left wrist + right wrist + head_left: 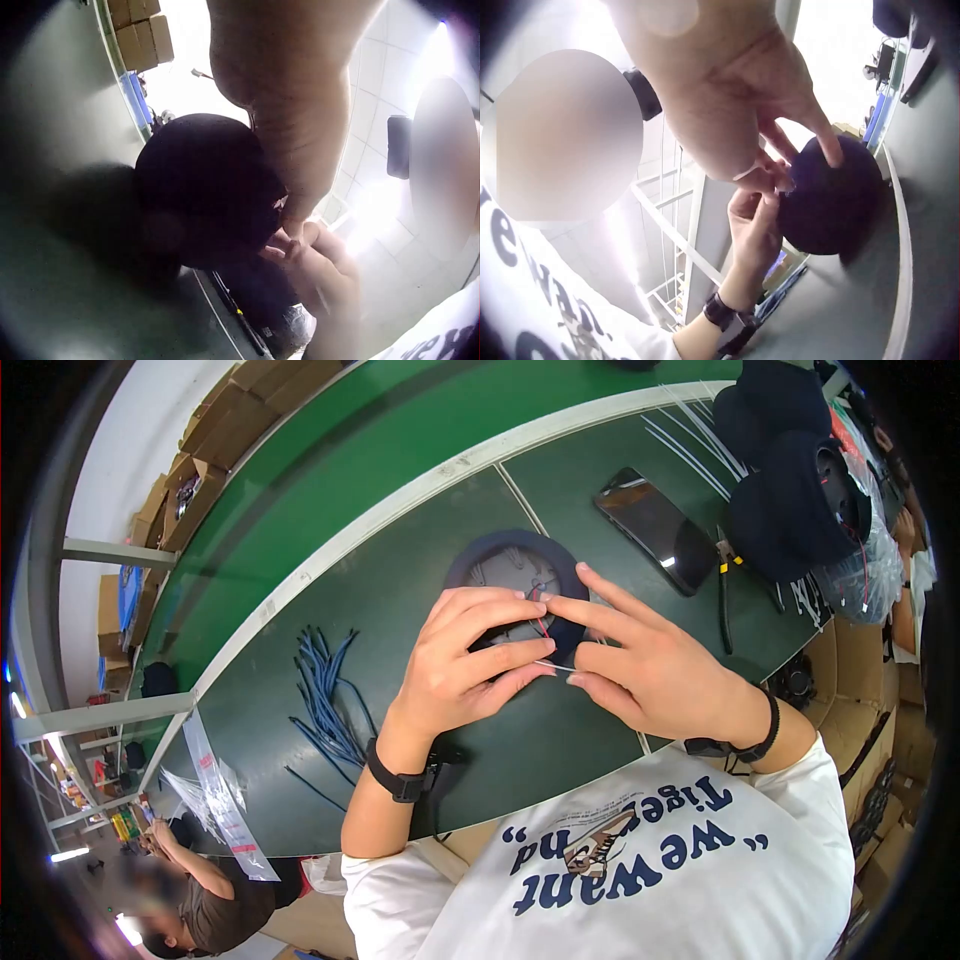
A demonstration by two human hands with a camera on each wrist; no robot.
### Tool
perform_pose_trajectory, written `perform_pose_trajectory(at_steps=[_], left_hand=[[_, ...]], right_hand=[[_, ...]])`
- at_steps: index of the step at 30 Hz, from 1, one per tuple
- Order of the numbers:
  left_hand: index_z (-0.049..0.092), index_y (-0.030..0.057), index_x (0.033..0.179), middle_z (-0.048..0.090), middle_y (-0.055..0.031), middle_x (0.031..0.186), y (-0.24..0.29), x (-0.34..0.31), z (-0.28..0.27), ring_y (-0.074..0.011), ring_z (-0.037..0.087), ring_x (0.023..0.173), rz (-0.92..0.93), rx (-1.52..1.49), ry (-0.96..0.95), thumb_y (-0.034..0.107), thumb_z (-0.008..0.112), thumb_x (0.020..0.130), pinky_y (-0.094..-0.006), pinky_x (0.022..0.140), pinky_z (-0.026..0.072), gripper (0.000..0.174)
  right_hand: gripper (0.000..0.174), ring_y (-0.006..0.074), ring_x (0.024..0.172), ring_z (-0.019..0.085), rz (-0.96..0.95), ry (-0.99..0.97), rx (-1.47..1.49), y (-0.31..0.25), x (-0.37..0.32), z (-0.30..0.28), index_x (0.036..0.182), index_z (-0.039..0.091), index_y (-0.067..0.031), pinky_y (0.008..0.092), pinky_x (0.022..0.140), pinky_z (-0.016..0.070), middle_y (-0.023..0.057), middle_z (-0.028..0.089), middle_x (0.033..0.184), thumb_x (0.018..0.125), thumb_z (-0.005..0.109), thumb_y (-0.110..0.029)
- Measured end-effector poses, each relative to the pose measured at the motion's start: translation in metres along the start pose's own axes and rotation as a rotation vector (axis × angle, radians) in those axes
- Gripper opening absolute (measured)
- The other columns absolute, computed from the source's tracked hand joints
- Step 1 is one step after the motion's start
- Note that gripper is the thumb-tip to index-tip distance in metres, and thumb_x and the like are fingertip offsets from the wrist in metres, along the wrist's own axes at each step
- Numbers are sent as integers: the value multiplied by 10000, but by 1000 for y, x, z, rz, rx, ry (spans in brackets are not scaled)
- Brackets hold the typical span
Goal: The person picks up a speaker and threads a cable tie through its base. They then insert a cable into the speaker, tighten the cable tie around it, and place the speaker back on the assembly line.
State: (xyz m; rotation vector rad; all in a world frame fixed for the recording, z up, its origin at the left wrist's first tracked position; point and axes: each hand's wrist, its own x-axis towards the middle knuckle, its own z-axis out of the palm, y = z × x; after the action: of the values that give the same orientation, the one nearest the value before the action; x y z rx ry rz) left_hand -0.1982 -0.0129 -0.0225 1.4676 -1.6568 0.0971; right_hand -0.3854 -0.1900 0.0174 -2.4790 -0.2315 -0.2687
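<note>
Well inside table edges [460,464], dark hat [508,568]

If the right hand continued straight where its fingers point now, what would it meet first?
Most likely the left hand, just ahead of the right hand; the dark round piece is also close, and depth is hard to judge.

In front of me spread a dark green tabletop [255,705], a thin pale seam [521,497] running across it. A pale strip [330,555] edged its far side, and beyond that lay a brighter green surface [420,420]. To my left I had a grey metal frame [120,552], and cardboard boxes [222,432] along a white wall [140,450]. More brown cardboard [860,670] stood low on my right. Above me, harsh light [375,210] glared across a white panelled ceiling [369,124].
</note>
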Motion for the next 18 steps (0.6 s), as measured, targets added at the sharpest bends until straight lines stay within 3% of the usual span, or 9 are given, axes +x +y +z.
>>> perform_pose_trajectory(at_steps=[4,13,15,17,18], left_hand=[[834,159,1010,754,-68,1175,-4,-5,5,-282,707,1048,-8,-27,33,154,925,688,-398,879,531,334],[805,133,931,701,-110,1184,-6,-7,8,-329,666,1107,-21,-53,85,148,929,708,-443,962,518,256],[803,136,951,690,-106,1161,5,1,-11,-337,648,1115,-27,-17,106,195,935,710,-441,967,507,281],[803,135,974,677,-92,1129,10,0,-55,-329,639,1090,-212,218,95,242,937,715,-425,946,510,311],[805,109,1006,681,-93,1064,1,-7,-79,-315,649,1045,-293,416,38,258,926,740,-410,917,519,328]], right_hand=[[94,382,1347,583,-42,-16,107,9,4,-5,944,659,14,602,1275,313,234,679,1278,932,704,-68],[138,540,1328,555,64,14,117,4,11,-8,794,552,33,592,1251,340,276,656,1375,876,660,9],[104,506,1350,572,73,19,108,3,10,-10,846,611,36,541,1211,390,268,647,1408,887,690,-18],[84,492,1353,583,98,16,123,2,9,-17,887,650,36,510,1184,415,261,643,1424,890,706,-26],[152,447,1258,658,115,57,205,5,8,-18,938,689,31,454,1093,479,262,649,1414,946,696,-120]])
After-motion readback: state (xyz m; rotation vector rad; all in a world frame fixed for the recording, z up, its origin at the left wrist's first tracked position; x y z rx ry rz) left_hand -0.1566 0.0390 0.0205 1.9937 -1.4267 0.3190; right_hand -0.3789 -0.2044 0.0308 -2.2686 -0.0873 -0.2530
